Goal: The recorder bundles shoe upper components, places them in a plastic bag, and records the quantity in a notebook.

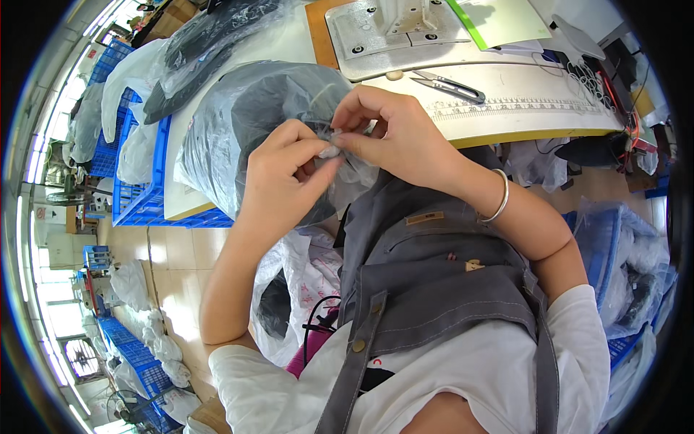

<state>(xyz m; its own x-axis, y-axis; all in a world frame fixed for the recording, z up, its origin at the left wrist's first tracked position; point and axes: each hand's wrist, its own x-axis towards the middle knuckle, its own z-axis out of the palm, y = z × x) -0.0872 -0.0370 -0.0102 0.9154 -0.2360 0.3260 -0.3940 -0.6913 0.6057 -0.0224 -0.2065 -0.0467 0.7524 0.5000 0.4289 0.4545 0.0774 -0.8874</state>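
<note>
A large clear plastic bag (pixel 267 94) with dark grey contents rests on the table's front edge, its gathered mouth turned toward me. My left hand (pixel 289 170) pinches the twisted plastic at the mouth from the left. From the right, my right hand (pixel 394 134) grips the same gathered part between thumb and fingertips. The two hands meet there, almost touching. Whether the plastic is knotted cannot be made out between the fingers.
On the white table, thread snips (pixel 450 87) lie near a printed ruler scale (pixel 506 108), before a metal machine base (pixel 397 36). Blue crates (pixel 144 181) with bagged goods stand at the left. Another blue crate (pixel 603 253) is at the right. A white sack (pixel 303 267) sits below.
</note>
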